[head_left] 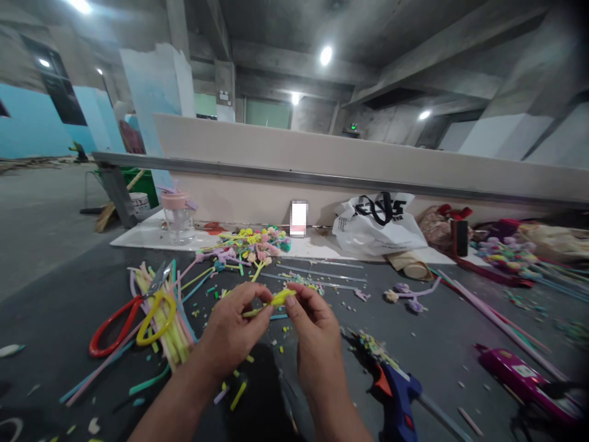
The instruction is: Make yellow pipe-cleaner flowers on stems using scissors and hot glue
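Observation:
My left hand (242,322) and my right hand (315,325) meet above the middle of the dark table. Between their fingertips is a small yellow pipe-cleaner piece (281,298), pinched from both sides. A paler stem end sticks out below the left thumb. Left of my hands lie scissors (138,313) with one red and one yellow handle loop, resting on a bundle of coloured pipe cleaners (172,331). Beyond my fingers sits a pile of finished-looking pipe-cleaner flowers (257,242).
A blue glue gun (398,393) lies at front right, with a magenta tool (519,374) farther right. Behind stand a clear cup with a pink lid (178,218), a phone with a blurred screen (299,218) and a white bag (380,227). Cut scraps litter the table.

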The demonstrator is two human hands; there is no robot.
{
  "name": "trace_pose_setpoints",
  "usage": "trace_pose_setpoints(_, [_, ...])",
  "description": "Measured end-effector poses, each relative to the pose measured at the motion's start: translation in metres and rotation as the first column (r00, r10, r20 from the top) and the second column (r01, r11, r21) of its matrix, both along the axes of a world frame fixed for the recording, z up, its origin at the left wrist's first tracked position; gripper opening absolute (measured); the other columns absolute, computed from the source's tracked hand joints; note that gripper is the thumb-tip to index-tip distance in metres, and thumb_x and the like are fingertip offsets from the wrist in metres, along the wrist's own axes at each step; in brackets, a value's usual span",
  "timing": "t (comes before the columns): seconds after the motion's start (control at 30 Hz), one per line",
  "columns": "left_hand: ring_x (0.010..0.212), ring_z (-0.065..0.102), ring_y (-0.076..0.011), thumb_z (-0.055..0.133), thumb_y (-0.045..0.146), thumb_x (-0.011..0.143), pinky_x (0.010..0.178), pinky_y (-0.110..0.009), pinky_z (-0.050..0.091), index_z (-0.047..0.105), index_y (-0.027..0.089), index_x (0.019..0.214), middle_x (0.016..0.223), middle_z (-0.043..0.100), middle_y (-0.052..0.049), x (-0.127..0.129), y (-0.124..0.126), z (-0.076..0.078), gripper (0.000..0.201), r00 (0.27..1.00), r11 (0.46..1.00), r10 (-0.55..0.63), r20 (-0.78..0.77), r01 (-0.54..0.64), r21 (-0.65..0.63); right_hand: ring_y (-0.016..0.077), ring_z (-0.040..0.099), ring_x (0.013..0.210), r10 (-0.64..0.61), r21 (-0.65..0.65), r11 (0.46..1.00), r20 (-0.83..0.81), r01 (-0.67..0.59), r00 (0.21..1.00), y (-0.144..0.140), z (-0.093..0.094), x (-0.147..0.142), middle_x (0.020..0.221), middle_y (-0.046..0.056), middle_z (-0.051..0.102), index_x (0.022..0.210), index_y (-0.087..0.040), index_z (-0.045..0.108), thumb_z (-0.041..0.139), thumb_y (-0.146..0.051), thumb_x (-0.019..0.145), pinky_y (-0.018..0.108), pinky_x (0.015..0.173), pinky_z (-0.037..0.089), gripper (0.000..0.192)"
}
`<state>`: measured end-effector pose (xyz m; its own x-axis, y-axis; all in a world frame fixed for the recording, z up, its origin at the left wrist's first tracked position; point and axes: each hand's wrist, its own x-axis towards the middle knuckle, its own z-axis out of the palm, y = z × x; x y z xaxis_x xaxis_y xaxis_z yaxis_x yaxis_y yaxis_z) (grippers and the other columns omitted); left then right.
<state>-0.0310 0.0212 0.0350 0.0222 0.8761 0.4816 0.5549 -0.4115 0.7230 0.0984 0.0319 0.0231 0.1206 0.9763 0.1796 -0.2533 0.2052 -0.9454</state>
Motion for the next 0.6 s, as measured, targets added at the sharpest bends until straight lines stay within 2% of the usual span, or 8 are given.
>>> trace_pose_setpoints(0.2, [0.056, 0.045, -0.0096, 0.052, 0.021, 0.074, 0.046, -0.018, 0.033, 0.056, 0.019, 0.077, 0.068, 0.054, 0.002, 0.0009, -0.0004, 0.0016, 0.005, 1.000, 0.999, 0.023, 0.004, -0.023, -0.039, 0.0146, 0.053, 0.073, -0.012, 0.008, 1.000, -0.016, 0.012, 1.000, 0.0013, -0.0018, -0.0020, 0.078, 0.000, 0.060, 0.090, -0.021, 0.064, 0.066, -0.028, 0.070, 0.025, 0.064, 0.039, 0.021])
trace_pose_setpoints(0.4, [0.050, 0.038, -0.0078, 0.053, 0.025, 0.073, 0.046, -0.018, 0.031, 0.055, 0.018, 0.075, 0.059, 0.044, 0.005, 0.0035, 0.0011, 0.0035, 0.008, 0.980, 0.983, 0.006, 0.201, 0.031, -0.181, 0.0142, 0.053, 0.070, -0.006, -0.007, 1.000, -0.011, 0.006, 1.000, -0.0001, 0.0009, -0.0053, 0.076, -0.001, 0.060, 0.090, -0.020, 0.062, 0.068, -0.028, 0.067, 0.026, 0.063, 0.040, 0.025])
trace_pose_setpoints(0.6, [0.053, 0.039, -0.0074, 0.055, 0.028, 0.072, 0.049, -0.018, 0.032, 0.055, 0.017, 0.078, 0.065, 0.049, 0.004, 0.0024, 0.0019, 0.0046, 0.012, 0.958, 0.963, -0.047, 0.282, 0.119, -0.243, 0.0131, 0.052, 0.068, 0.013, 0.003, 1.000, -0.041, -0.013, 0.999, -0.0028, 0.0045, -0.0084, 0.073, -0.002, 0.057, 0.090, -0.020, 0.059, 0.067, -0.022, 0.066, 0.025, 0.062, 0.040, 0.025])
